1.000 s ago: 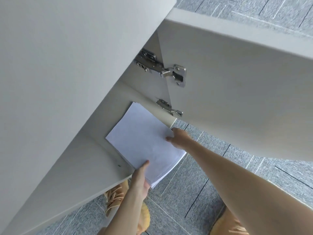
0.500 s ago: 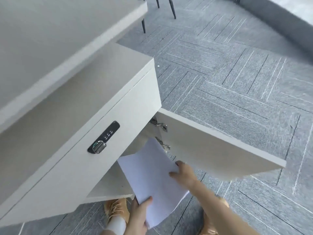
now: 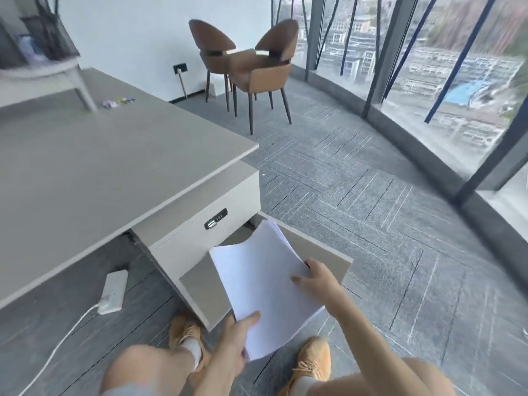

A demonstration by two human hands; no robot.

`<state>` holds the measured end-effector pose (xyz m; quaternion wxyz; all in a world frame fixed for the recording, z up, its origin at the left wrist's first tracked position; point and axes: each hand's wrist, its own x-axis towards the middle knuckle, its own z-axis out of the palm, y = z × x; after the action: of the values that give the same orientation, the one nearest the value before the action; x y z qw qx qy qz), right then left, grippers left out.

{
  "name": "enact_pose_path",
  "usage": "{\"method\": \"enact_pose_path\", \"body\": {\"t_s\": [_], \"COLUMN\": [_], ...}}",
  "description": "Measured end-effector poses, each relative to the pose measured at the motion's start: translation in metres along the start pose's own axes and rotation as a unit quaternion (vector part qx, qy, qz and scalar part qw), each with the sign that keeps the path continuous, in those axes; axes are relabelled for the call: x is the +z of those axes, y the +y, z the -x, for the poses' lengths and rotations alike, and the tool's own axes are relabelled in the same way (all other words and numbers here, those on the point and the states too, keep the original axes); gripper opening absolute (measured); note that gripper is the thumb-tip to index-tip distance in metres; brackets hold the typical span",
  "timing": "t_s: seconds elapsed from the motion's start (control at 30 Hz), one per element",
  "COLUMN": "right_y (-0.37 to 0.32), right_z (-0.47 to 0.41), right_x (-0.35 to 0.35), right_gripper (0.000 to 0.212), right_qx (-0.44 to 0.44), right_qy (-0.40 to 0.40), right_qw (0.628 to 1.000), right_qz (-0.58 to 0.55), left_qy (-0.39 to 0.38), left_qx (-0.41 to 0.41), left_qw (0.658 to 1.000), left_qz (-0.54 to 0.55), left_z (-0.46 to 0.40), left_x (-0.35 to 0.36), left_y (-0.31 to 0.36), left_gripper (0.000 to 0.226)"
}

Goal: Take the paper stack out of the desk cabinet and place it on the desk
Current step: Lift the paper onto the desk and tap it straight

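Observation:
The white paper stack [image 3: 265, 284] is out of the desk cabinet [image 3: 200, 238] and held in the air in front of it, bending a little at its far end. My left hand [image 3: 238, 335] grips its near corner with the thumb on top. My right hand [image 3: 317, 277] holds its right edge. The cabinet door [image 3: 323, 252] stands open behind the stack. The grey desk top [image 3: 100, 167] stretches to the left, above the cabinet.
A white power strip [image 3: 113, 291] with its cable lies on the carpet under the desk. Two brown chairs [image 3: 245, 67] stand at the back near the glass wall [image 3: 428, 81]. My knees and tan shoes [image 3: 313, 358] are at the bottom. Small colourful items [image 3: 118, 100] lie on the desk.
Both hands have drawn the paper stack out of the cabinet and lifted it clear. My head has risen, so the desk top and room now show.

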<state>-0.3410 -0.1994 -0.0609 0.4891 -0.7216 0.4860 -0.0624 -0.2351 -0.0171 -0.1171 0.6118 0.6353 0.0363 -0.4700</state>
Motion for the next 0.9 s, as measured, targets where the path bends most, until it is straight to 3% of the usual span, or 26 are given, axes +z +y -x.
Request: {"method": "enact_pose_path", "body": {"t_s": [0.07,0.23,0.4,0.47,0.57,0.67,0.9], "right_y": [-0.011,-0.050,-0.102,-0.128,-0.170,-0.215,-0.319], "right_z": [0.030,0.103,0.162,0.179,0.198,0.215,0.206], "right_x": [-0.017,-0.059,-0.081,-0.082,-0.079,-0.071,-0.036], "right_gripper": [0.037,0.033,0.038,0.040,0.044,0.025,0.012], "right_qx": [-0.019,-0.064,-0.111,-0.125,-0.170,-0.207,-0.262], "right_qy": [0.016,0.076,0.106,0.103,0.077,0.034,-0.133], "right_qw": [0.999,0.991,0.972,0.963,0.951,0.940,0.922], "right_qz": [-0.021,-0.095,-0.179,-0.213,-0.245,-0.269,-0.253], "left_qy": [-0.019,-0.082,-0.111,-0.111,-0.089,-0.074,-0.013], "left_qx": [0.037,0.137,0.232,0.273,0.312,0.349,0.396], "left_qw": [0.999,0.987,0.966,0.954,0.944,0.932,0.918], "left_qz": [0.007,-0.008,-0.032,-0.054,-0.061,-0.061,-0.012], "left_z": [0.030,0.101,0.177,0.203,0.241,0.275,0.303], "left_x": [0.005,0.013,0.005,-0.005,-0.026,-0.053,-0.132], "left_y": [0.013,0.065,0.133,0.163,0.201,0.235,0.287], "left_gripper": [0.038,0.055,0.024,0.032,0.034,0.028,0.027]}}
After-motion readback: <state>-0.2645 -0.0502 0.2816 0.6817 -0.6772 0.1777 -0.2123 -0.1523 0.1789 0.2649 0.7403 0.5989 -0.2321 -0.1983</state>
